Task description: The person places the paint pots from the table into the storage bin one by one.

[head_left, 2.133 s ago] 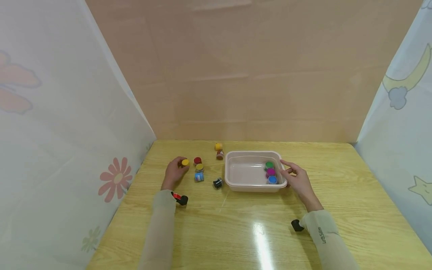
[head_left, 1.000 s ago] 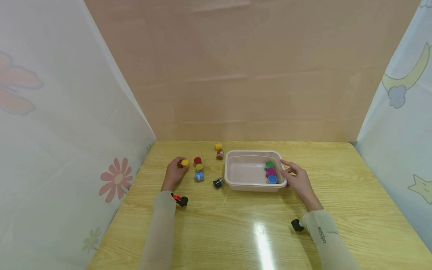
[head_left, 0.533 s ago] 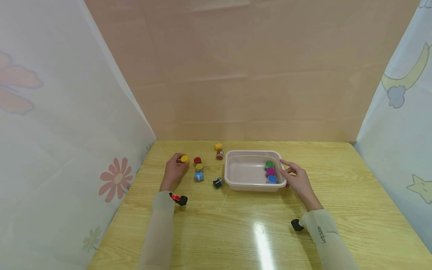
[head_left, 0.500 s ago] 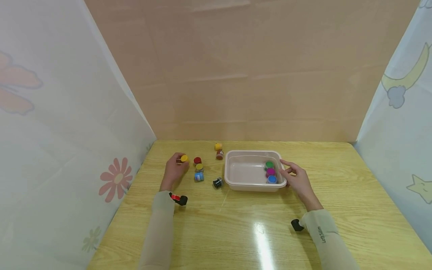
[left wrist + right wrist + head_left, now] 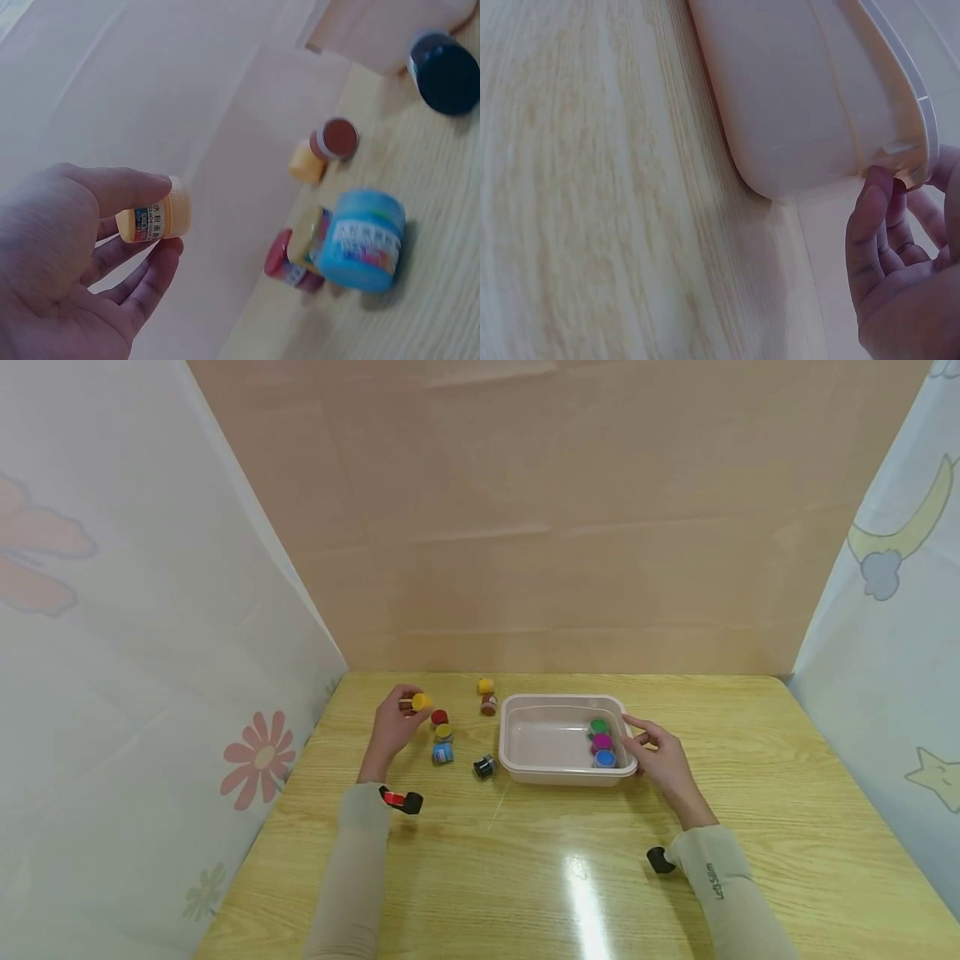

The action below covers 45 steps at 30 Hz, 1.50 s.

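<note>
Your left grip point(image 5: 393, 722) is closed on the yellow jar point(image 5: 154, 219), which it pinches between thumb and fingertips. Change: compared with the preceding frames, the jar sits higher and slightly further right, left of center in the head view. It appears clear of the surface point(image 5: 495, 877); judge it as picked up but outside the tray point(image 5: 562, 779).

Your right grip point(image 5: 663, 764) pinches the tray rim at its right end, its position unchanged; treat this as steadying.

Container: the tray, right of center, holds three jars along its right side: green-capped point(image 5: 598, 727), magenta-capped point(image 5: 602, 743) and blue-capped point(image 5: 604, 760), from top to bottom.

Outside the tray, just beside the held jar, note the red-capped jar point(image 5: 438, 717), the gold-capped jar point(image 5: 444, 733) and the blue jar point(image 5: 443, 753). The black jar point(image 5: 484, 767) lies near the tray's lower left corner; the brown jar point(image 5: 489, 704) and orange jar point(image 5: 486, 687) lie near its upper left corner.
</note>
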Each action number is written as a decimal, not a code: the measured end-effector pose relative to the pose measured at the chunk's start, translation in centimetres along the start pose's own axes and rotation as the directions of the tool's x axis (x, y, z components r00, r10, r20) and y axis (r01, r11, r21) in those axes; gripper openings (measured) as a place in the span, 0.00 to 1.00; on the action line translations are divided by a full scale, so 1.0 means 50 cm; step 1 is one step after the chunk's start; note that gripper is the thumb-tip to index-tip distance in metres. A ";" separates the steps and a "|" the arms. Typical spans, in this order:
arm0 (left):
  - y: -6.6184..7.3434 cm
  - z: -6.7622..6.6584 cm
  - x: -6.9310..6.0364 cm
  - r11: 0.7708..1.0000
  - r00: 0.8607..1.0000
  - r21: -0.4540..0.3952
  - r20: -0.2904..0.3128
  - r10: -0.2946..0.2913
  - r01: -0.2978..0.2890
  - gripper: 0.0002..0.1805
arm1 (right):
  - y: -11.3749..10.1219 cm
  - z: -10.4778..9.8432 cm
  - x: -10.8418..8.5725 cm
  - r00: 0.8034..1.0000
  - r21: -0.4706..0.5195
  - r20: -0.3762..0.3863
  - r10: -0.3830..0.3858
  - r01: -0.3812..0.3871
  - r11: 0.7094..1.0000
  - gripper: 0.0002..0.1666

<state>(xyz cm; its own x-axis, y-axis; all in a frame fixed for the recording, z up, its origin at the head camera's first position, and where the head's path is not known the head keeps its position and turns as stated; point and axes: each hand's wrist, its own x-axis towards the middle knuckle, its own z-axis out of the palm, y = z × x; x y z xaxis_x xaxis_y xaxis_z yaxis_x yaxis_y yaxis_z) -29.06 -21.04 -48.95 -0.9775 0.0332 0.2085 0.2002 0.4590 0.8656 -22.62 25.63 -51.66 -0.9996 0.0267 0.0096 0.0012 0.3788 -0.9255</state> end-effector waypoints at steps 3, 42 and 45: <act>0.017 0.004 -0.002 0.999 1.000 -0.032 0.008 0.014 -0.014 0.23 | 0.001 0.001 0.002 1.000 0.003 0.005 0.004 -0.004 1.000 0.34; 0.119 0.158 0.016 0.967 0.964 -0.145 0.141 0.228 -0.207 0.23 | 0.001 -0.003 -0.005 1.000 0.031 -0.009 0.000 0.000 1.000 0.34; 0.127 0.179 0.017 0.972 0.961 -0.136 0.174 0.215 -0.193 0.23 | 0.002 -0.002 -0.006 1.000 0.031 -0.014 -0.007 0.008 0.999 0.34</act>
<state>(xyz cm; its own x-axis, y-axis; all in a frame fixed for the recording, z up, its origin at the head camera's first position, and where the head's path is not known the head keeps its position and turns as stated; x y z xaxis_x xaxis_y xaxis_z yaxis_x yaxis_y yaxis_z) -29.23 -10.14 -47.36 -0.9077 0.2855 0.3076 0.3925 0.3186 0.8628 -22.32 25.76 -51.70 -0.9991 0.0368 0.0215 -0.0072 0.3504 -0.9366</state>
